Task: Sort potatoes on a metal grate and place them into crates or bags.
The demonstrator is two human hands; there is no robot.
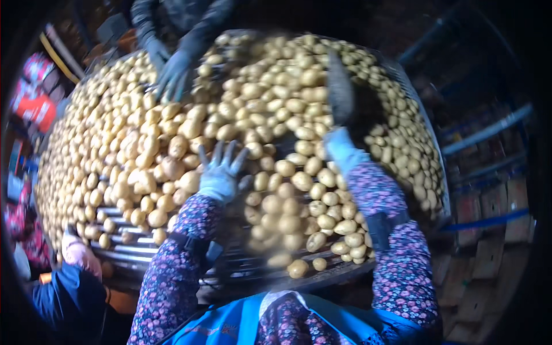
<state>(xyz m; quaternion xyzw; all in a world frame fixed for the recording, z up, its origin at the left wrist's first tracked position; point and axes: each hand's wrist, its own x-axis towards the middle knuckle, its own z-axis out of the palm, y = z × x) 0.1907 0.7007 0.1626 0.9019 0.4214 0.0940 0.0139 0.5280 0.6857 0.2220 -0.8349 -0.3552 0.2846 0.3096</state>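
Yellow potatoes [172, 168] spread in a thick layer over a sorting table with metal rollers [129, 251]. My left hand [219, 177], in a pale work glove, is over the near middle of the potatoes, fingers spread and holding nothing. My right hand [345, 148], in a light-blue glove, is at the near end of a dark grey flat panel [340, 88]. Its fingers are partly hidden, so any grip on the panel is unclear. Between my forearms, a blurred cluster of potatoes [280, 220] lies above the near rollers.
Across the table, another person's gloved hands [172, 77] touch the potatoes. A pink-gloved hand [79, 254] of a co-worker reaches in at the near left. A raised metal side [431, 138] bounds the right. Beyond it are blue rails [487, 129] and cardboard boxes [487, 258].
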